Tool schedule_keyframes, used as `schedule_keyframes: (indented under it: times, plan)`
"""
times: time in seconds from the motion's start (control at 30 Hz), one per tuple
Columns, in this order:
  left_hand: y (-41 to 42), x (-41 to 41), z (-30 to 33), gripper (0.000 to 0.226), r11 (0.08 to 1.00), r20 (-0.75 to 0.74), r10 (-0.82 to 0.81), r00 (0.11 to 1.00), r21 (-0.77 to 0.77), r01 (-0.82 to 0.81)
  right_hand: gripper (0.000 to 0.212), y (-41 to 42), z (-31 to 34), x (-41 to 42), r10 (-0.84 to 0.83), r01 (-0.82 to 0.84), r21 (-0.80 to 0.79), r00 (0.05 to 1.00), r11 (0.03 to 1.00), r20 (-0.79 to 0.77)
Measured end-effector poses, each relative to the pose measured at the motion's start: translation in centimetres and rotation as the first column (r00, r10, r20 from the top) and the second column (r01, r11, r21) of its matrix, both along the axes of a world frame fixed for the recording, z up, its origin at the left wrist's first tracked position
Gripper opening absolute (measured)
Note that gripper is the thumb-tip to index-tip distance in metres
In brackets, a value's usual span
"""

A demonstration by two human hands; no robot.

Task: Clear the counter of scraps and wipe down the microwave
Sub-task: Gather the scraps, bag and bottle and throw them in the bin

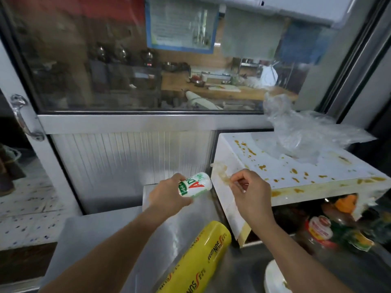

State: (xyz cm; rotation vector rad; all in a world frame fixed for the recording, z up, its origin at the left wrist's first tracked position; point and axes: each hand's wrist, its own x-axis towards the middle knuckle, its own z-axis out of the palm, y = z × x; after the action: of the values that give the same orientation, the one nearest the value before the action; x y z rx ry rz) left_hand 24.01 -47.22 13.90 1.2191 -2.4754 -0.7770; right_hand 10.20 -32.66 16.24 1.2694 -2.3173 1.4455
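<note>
Task barely begun. Left hand (167,195) grips a small white bottle (195,185) over the steel counter (105,233). Right hand (251,193) pinches something thin at the white box's (296,166) stained corner; what, I cannot tell. Orange splatter all over the box top; crumpled plastic bag (296,132) and yellow cling-film roll (196,261) not yet cleared. No cloth or microwave clearly identifiable.
</note>
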Motion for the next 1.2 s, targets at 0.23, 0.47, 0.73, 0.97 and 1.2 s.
schedule_keyframes:
  times: [0.23, 0.47, 0.73, 0.97, 1.2]
  plan:
    - [2.2, -2.2, 5.1, 0.055, 0.995, -0.042, -0.030, 0.999, -0.096, 0.026, 0.019, 2.8, 4.0, -1.6, -0.073, 0.072, -0.085, 0.997, 0.994, -0.006]
    - [4.8, -5.6, 7.8, 0.054, 0.990, -0.071, -0.058, 0.996, -0.136, 0.048, 0.018, 6.2, 7.2, -5.2, -0.136, 0.133, -0.130, 0.990, 0.983, -0.022]
    - [7.4, -11.6, 9.6, 0.058, 0.987, -0.110, -0.056, 0.992, -0.154, 0.039, 0.016, 8.4, 11.6, -12.3, -0.174, 0.159, -0.219, 0.983, 0.963, -0.051]
    - [8.2, -16.9, 11.7, 0.059, 0.988, -0.156, 0.028, 0.987, -0.147, -0.051, 0.019, 7.5, 16.8, -20.4, -0.120, 0.086, -0.309, 0.989, 0.947, -0.092]
    - [8.0, -19.6, 12.7, 0.057, 0.975, -0.158, 0.102, 0.982, -0.181, -0.131, 0.016, 4.7, 19.4, -26.4, -0.079, 0.052, -0.297, 0.994, 0.953, -0.079]
